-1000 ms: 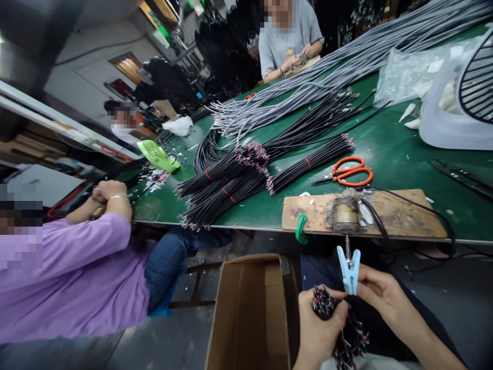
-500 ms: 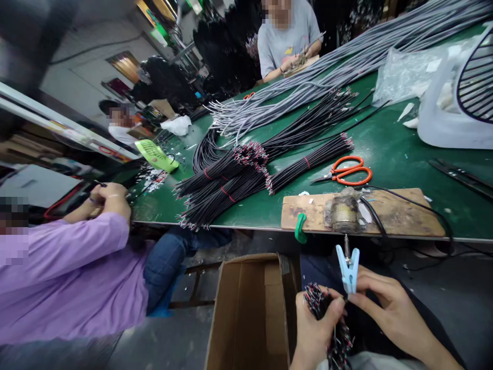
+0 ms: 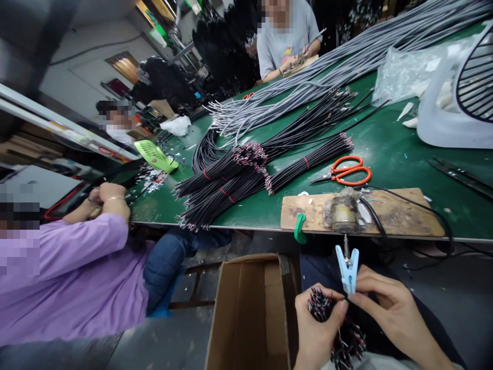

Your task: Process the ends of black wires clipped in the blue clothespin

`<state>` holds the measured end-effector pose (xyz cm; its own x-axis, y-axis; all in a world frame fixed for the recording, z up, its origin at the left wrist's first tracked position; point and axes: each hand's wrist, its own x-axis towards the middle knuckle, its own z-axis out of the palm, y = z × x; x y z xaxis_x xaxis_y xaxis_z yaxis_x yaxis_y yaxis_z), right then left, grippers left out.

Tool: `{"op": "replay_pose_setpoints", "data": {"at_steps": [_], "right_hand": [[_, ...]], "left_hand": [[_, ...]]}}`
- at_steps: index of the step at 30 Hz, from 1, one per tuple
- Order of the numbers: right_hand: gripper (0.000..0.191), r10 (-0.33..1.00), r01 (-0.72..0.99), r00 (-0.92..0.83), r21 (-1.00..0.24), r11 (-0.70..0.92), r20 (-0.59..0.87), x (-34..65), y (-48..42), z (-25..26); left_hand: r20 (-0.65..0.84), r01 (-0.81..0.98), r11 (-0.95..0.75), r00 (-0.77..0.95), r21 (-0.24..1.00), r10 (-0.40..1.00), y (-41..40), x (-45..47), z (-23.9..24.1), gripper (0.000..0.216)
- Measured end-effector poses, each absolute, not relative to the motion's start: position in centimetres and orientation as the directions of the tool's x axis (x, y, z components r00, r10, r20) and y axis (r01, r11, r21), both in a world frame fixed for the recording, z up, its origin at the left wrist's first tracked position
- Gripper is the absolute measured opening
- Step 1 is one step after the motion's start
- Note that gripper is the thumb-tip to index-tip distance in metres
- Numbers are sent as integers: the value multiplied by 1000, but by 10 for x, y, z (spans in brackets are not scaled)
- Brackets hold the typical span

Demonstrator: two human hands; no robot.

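- The left hand (image 3: 318,331) is wrapped around a bunch of short black wires (image 3: 320,304), red and white ends showing.
- Just beside it, the right hand (image 3: 389,303) has thumb and finger drawn narrow at the tip of a blue clothespin (image 3: 348,280); whether they pinch a wire cannot be told.
- Left of the left hand stands an open cardboard box (image 3: 276,298).
- Beyond both hands, banded black bundles (image 3: 221,200) on the table (image 3: 396,164) look finished; the held bunch, with no band visible, seems unfinished.
- Farther off, long grey cables (image 3: 327,72) appear uncut.
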<state>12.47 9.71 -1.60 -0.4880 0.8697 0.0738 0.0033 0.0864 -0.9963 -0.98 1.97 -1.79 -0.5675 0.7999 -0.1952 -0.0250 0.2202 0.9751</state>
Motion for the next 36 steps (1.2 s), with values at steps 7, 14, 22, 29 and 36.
{"op": "replay_pose_setpoints", "data": {"at_steps": [7, 14, 22, 29, 36], "right_hand": [[11, 946, -233, -309, -972, 27, 101, 109, 84, -26], [15, 890, -338, -437, -893, -298, -131, 104, 78, -35], [12, 903, -88, -397, -986, 139, 163, 119, 96, -17], [16, 837, -3, -475, -952, 306, 271, 124, 99, -7], [10, 875, 143, -406, -928, 344, 262, 123, 91, -5]], "left_hand": [[-399, -408, 218, -437, 887, 807, 22, 0, -19, 38], [-372, -389, 214, -393, 896, 841, 25, -7, -16, 41], [-286, -209, 214, -425, 954, 859, 23, -11, -9, 35], [-142, 69, 181, -378, 981, 915, 25, -18, -4, 24], [-161, 16, 189, -461, 982, 873, 25, -12, -4, 21]]}}
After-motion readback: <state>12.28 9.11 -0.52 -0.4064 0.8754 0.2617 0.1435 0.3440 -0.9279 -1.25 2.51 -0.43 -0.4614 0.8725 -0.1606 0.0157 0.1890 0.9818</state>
